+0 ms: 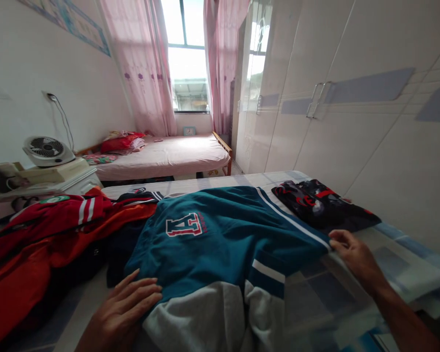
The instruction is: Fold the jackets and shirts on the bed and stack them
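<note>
A teal and grey jacket (220, 244) with a white stripe and a letter A patch lies spread on the bed in front of me. My left hand (128, 303) rests flat on its near left part, fingers stretched out over the teal and grey cloth. At the right, my right hand (352, 252) pinches the jacket's corner at the end of the white stripe. Beyond that hand lies a folded black garment (319, 203) with red and grey print. The jacket's nearest grey part runs out of the frame at the bottom.
Red and orange clothes (51, 234) are heaped on the left. A checked sheet (399, 249) covers the bed. White wardrobe doors (315, 137) line the right side. A small fan (47, 149) stands at the left, and a second bed (176, 154) is under the window.
</note>
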`<state>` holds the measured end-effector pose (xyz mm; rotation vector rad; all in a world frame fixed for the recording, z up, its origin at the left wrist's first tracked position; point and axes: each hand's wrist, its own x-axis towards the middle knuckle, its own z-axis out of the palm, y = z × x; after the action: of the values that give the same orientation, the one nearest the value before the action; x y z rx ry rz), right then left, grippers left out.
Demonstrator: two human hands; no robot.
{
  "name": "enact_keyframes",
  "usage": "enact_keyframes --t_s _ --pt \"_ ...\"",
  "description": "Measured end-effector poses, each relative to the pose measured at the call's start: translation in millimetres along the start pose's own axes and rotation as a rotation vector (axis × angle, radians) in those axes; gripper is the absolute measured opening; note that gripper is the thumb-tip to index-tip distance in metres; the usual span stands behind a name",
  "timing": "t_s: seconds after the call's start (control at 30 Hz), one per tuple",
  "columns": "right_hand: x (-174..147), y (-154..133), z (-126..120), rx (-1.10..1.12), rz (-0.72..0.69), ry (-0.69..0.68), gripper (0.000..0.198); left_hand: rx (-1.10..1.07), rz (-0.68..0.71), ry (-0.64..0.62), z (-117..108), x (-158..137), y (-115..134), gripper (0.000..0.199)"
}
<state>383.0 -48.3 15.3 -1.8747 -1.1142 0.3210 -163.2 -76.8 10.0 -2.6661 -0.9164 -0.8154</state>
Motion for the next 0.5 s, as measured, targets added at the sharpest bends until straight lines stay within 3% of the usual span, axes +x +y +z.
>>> enact_keyframes --t_s 0.1,0.2,0.27,0.4,0.5 --pt "-7.4 18.9 4.0 -0.222 -0.036 -0.012 0.027 -0.009 -0.012 -0.038 6.0 -7.6 1.0 0.027" --pt "-8.7 26.8 6.2 -0.261 -0.081 0.069 0.028 -0.051 -0.101 -0.032 6.5 -11.5 4.3 0.028" --pt "-9.9 26.0 6.9 -0.315 -0.117 0.051 0.027 -0.061 -0.136 -0.018 5.8 -11.0 10.0 0.027" --pt "-31.2 7.4 8.2 -0.384 -0.353 0.018 0.024 0.016 -0.132 -0.050 1.9 -2.5 29.5 0.034" --pt "-63.4 -17.9 11.7 -0.311 -0.397 -0.066 0.023 0.043 -0.111 -0.128 -1.5 7.1 43.6 0.040"
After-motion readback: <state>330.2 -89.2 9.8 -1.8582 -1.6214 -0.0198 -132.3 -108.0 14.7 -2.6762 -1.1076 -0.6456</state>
